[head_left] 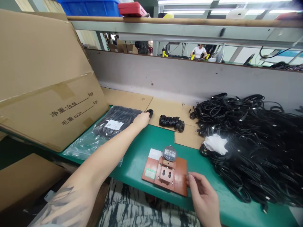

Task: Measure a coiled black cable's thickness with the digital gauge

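Reaching far across the green bench (pixel 139 157), the left arm is stretched nearly straight, its tattooed forearm low in the near left of the view. The left hand (pixel 141 120) lies palm down with its fingertips at a small black cable coil (pixel 149 112) resting on the cardboard sheet (pixel 165 108); whether the fingers grip the coil or only touch it cannot be told. Just left of that hand lies a clear plastic bag of black cables (pixel 113 123) bearing a white label, its print too small to read.

The right hand (pixel 203 194) rests near the front edge of the bench, fingers loosely curled and holding nothing, its fingertips just beside the right edge of a brown test fixture (pixel 165 175). A round digital gauge (pixel 169 153) sits at the fixture's far side, showing digits too small to read.

A second black coil (pixel 172 122) lies to the right of the first, apart from it. A large heap of black cables (pixel 248 138) fills the right of the bench. At the left, a tilted cardboard box (pixel 47 82) carries printed Chinese weight lines ending in "kgs".
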Available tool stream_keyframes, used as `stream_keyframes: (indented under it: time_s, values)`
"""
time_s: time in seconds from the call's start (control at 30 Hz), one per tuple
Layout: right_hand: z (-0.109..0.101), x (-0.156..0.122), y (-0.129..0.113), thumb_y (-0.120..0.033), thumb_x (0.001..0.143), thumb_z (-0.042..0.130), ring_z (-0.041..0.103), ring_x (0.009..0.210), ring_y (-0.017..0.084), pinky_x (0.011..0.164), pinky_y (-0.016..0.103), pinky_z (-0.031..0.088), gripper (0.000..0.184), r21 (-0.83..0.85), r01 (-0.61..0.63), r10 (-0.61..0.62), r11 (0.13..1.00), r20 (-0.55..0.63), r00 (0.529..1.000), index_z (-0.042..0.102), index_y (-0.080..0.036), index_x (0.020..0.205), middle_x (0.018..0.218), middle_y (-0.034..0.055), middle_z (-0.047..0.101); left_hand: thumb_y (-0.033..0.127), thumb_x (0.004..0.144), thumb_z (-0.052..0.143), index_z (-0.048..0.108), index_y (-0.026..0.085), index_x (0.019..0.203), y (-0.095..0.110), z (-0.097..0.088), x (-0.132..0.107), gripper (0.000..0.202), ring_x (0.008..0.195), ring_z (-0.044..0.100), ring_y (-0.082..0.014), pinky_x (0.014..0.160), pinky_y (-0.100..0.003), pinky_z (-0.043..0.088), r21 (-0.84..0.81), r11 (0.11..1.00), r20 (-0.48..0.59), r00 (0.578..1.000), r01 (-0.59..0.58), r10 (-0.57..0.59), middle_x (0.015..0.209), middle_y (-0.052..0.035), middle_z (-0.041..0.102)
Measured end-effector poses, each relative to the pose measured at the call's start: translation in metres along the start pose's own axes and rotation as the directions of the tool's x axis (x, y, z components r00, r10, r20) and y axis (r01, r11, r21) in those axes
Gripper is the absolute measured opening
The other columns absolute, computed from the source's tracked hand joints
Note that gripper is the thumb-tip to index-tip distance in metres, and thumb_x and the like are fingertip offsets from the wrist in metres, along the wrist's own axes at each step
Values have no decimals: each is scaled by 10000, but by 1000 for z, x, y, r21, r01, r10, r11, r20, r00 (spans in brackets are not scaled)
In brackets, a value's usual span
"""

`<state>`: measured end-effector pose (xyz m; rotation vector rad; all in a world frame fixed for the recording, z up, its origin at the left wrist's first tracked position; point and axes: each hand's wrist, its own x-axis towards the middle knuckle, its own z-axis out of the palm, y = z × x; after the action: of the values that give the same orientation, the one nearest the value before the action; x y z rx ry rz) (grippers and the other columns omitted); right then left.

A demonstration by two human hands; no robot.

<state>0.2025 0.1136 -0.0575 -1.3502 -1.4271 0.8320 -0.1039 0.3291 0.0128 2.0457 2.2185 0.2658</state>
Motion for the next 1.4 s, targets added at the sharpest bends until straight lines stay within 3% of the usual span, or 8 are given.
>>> stream_keyframes:
  time_s: [0.27,0.43,0.57,0.73,0.87,1.03,1.2,1.4]
  values:
    - [2,4,-11,-370,921,575,673,706,182,631,237,549,216,10,53,-53,999,8,999,670,-177,905,813,72,698,305,963,460,551,144,1210,50,-12,-22,308,1050,619,-328,876,-433,484,29,980,-122,973,-195,197,1195,-174,596]
    - [3,6,-15,-358,939,545,658,708,174,648,240,536,215,14,48,-48,999,19,999,664,-181,913,813,59,692,374,900,586,530,207,1283,96,-7,-23,421,1171,537,-303,953,-391,450,-14,881,-73,879,-473,470,1250,-112,570]
    - [2,5,-14,-364,941,542,662,718,181,653,246,539,230,17,57,-57,998,8,998,665,-173,908,819,70,694,367,843,658,549,244,1284,119,-4,-14,470,1199,509,-296,989,-390,428,-24,833,-40,833,-552,551,1305,-90,549]
    - [2,3,-9,-359,942,545,674,751,194,675,258,551,221,37,49,-49,998,-4,999,660,-172,924,865,86,696,243,983,362,566,169,1242,91,-10,-4,338,1214,486,-280,1032,-402,396,7,940,-163,927,-341,337,1252,-146,532]
    - [3,4,-13,-353,945,533,668,737,193,655,257,543,222,5,93,-93,996,7,996,664,-179,906,839,81,697,201,892,533,663,114,1047,47,-3,0,221,1155,505,-374,983,-480,429,42,986,-175,970,-164,169,1107,-190,543]
    - [2,6,-17,-345,944,534,668,726,188,635,247,539,217,-27,130,-130,991,8,991,670,-181,899,827,74,700,224,909,550,662,149,1010,20,9,5,168,1081,565,-300,954,-412,474,2,994,-197,974,-112,110,1109,-135,552]
    - [2,5,-17,-352,949,527,668,733,188,641,243,533,225,-25,125,-125,992,10,992,666,-183,898,837,72,698,295,944,536,606,128,1066,8,6,12,218,1055,579,-252,949,-444,484,-84,996,-247,969,-27,5,1146,-124,569]
    - [3,5,-18,-340,950,525,670,732,185,645,239,533,215,-21,128,-128,992,4,992,671,-190,901,833,65,697,330,909,560,567,147,1149,15,-1,2,302,1163,535,-362,963,-478,461,-194,981,-228,973,0,-45,1248,-200,499]
